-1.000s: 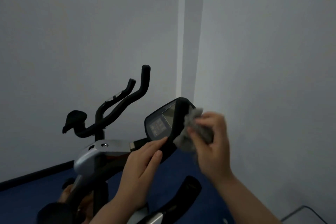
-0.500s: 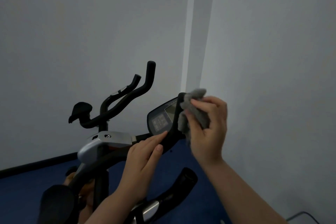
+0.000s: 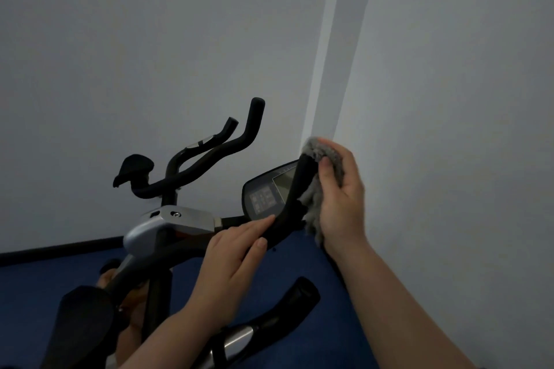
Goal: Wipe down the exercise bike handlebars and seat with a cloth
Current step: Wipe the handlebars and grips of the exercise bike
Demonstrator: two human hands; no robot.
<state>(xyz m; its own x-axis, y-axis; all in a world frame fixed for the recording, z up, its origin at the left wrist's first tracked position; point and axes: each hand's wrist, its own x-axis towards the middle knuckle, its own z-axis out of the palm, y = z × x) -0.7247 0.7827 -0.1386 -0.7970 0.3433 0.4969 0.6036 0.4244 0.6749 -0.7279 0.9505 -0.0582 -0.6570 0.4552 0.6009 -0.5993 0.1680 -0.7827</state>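
Exercise bike [image 3: 168,228] fills the lower left, parked in a room corner on blue floor [image 3: 299,255], grey walls [image 3: 150,39] behind and to the right. Frame is dim; bike's lower part cut off at the bottom edge, and an orange-brown patch low in the frame at 7 o'clock can't be made out. Far handlebars [image 3: 209,165] curve up at 11 o'clock from the silver housing [image 3: 168,223]. Near handlebar [image 3: 296,192] rises at 1 o'clock from the housing and crosses in front of the console [image 3: 266,192], hiding part of its screen. Another black grip [image 3: 296,296] sits at 5 o'clock, its lower end cut off. Black pad [image 3: 81,320] at 7 o'clock, edges lost in shadow. Right hand [image 3: 341,198] grips the grey cloth [image 3: 317,159], wrapped over the top end of the near handlebar; thumb presses on the bar, cloth tail hangs below the palm. Left hand [image 3: 230,260] lies on the same bar lower down, fingers straight along it, not curled. Dark skirting [image 3: 60,252] runs along the left wall base.
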